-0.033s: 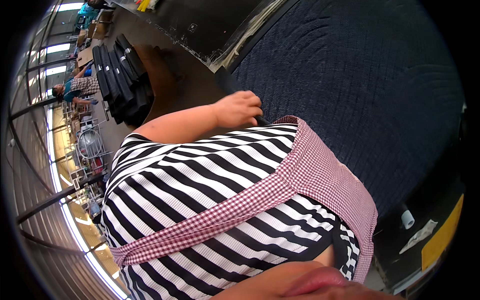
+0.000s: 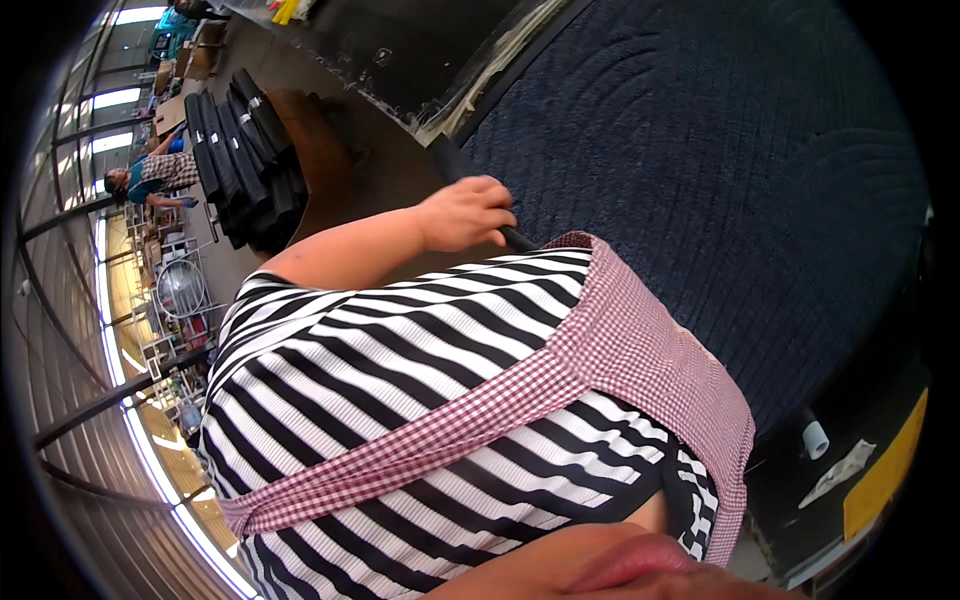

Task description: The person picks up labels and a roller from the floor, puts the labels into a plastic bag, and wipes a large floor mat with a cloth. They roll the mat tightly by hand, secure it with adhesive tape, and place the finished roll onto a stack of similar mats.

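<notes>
Dark blue mat (image 2: pixel 720 170) covers the workshop bench; left hand (image 2: pixel 465 213) grips a black rod (image 2: pixel 470 180)

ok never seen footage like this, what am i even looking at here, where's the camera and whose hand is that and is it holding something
The camera is a wide fisheye lens worn on a person's head, pointing down, so straight edges bend near the rim. Here it is tipped so far that it mostly shows the wearer's own body: a black and white striped top with a red checked apron over it.

One bare hand shows, reaching out from the body; which hand it is I cannot tell. It is closed around a thin dark rod or tube. Beside it lies a large dark blue textured mat.

Further off stands a stack of black flat pieces, and another person works in the background.
</notes>
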A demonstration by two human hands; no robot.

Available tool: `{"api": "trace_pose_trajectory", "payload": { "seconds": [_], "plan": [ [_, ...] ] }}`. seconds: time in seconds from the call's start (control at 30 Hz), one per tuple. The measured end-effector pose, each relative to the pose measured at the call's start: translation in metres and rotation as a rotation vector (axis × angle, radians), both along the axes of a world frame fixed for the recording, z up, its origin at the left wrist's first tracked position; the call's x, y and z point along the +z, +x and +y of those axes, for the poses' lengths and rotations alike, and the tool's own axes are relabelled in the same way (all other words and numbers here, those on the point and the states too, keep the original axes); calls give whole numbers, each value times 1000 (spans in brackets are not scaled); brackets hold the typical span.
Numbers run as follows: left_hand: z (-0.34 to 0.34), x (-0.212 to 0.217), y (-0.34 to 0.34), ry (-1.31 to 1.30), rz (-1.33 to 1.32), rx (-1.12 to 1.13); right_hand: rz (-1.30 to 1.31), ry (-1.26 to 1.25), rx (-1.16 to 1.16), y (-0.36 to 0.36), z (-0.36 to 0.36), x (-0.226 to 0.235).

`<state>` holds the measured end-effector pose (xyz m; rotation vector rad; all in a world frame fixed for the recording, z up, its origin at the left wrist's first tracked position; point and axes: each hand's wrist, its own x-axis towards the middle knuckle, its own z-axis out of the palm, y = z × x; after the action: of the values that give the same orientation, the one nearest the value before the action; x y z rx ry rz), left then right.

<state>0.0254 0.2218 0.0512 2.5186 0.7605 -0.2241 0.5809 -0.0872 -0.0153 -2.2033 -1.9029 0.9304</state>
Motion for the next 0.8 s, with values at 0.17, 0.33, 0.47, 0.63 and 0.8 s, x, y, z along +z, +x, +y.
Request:
{"api": "trace_pose_trajectory", "payload": {
  "seconds": [0.17, 0.33, 0.47, 0.63, 0.8],
  "plan": [
    [19, -4, -26, 235, -6, -58, -173, 183, 65, 19, -34, 14],
    [20, -18, -28, 296, -26, 6, -323, 248, 94, 20, -76, 8],
    [18, -23, -25, 289, 42, 49, -407, 201, -89, -26, -84, 26],
    [25, -23, -21, 302, 66, 43, -365, 123, -270, -65, -69, 50],
    [19, -22, -14, 237, 157, 84, -448, 250, -222, -53, -71, 53]
  ]
}}
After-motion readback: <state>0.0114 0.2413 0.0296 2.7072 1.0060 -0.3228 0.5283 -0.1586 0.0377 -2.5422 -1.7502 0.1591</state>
